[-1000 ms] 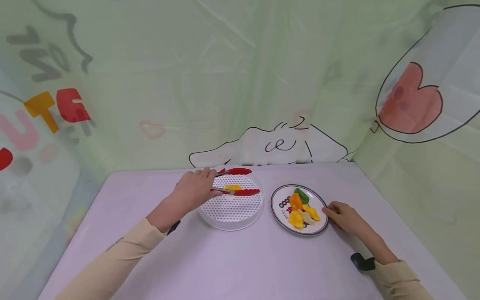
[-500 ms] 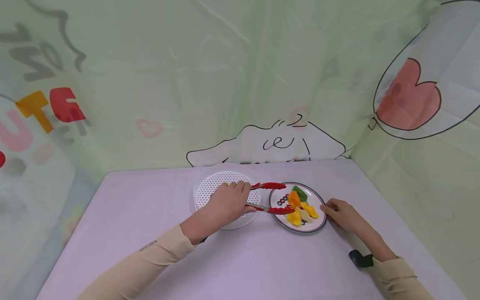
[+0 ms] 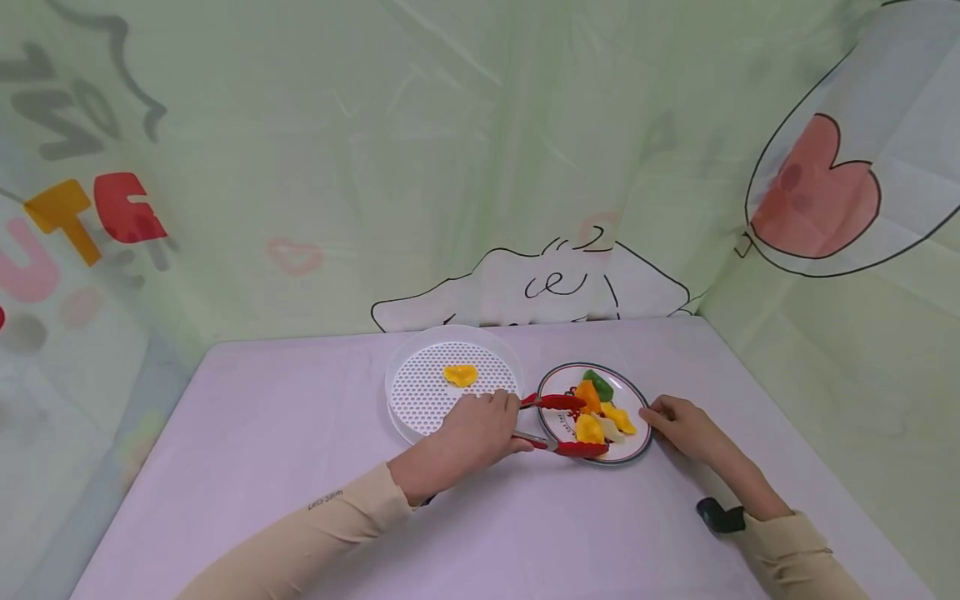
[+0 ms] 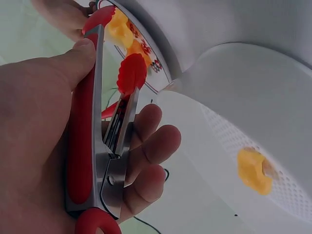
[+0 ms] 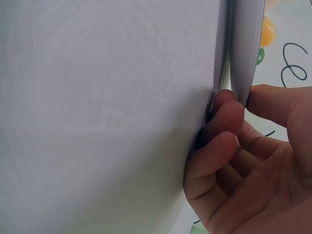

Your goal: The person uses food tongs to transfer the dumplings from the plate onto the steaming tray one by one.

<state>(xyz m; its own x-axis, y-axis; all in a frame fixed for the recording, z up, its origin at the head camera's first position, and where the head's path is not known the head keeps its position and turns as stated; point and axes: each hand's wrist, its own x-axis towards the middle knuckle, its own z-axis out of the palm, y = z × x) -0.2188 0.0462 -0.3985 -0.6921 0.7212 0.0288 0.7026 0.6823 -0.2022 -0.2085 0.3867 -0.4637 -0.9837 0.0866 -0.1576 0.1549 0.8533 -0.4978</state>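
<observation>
Head: pale-green printed curtain [image 3: 337, 167] above, pale-lilac table [image 3: 570, 533] below; mid-frame, the left hand [image 3: 478, 429] holds parted red-and-steel tongs [image 3: 581, 450] over a round white dark-rimmed plate [image 3: 559, 382]. Left wrist: a ruffled yellow piece [image 4: 254, 170], right, in a round white perforated tray [image 4: 239, 83]. Right wrist: the right hand [image 5: 258, 168] pinches the plate's rim, at right.

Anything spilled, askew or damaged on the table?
Nothing stands out. One yellow piece lies in the white strainer, the other pieces sit bunched on the plate, and I see no cracks or spills. The right hand pinches the plate's rim; the left hand holds the tongs.
</observation>
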